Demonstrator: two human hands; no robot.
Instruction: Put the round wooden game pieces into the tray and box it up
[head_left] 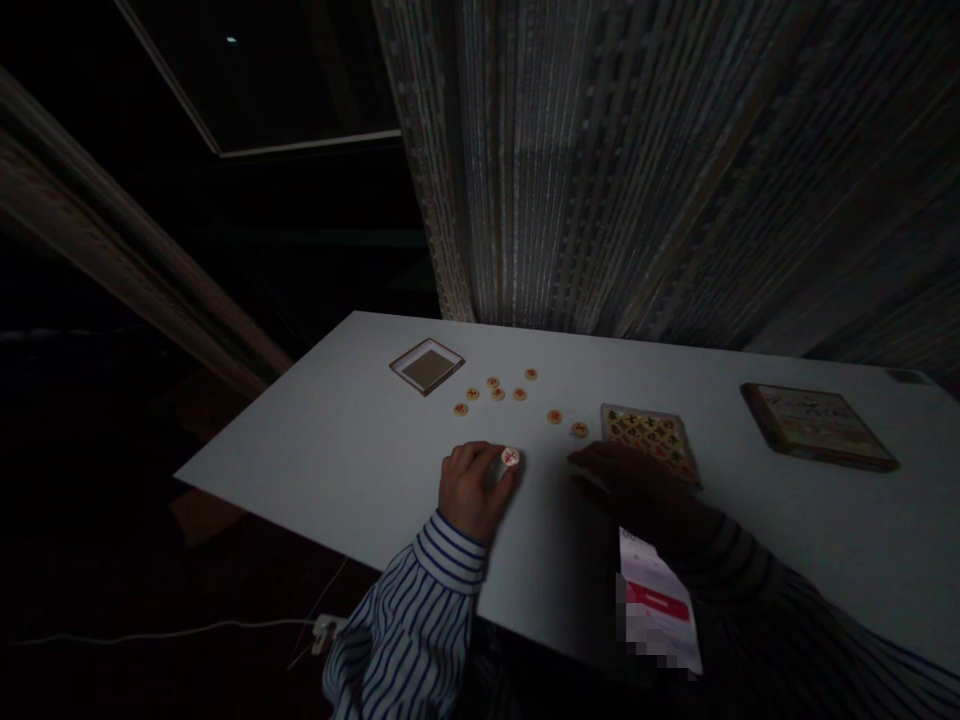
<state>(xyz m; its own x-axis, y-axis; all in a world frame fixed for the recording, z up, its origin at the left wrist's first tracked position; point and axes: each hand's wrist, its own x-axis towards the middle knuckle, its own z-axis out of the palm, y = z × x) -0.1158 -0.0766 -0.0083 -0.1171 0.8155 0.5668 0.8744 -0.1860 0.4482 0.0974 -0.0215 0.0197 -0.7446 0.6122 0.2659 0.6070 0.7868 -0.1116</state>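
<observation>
Overlapping tray (691, 458), shadowed right hand (626, 487)

A dim, home-like room — string curtain (525, 180) behind a white table (300, 440) with round game pieces (520, 395).

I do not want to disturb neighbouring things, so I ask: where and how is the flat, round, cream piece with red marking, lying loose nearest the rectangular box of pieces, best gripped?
I would pinch the cream piece at opposite sides of its rim, from above and the near side. It lies flat, so its low rim seems the best hold; the right hand is near there.
</observation>
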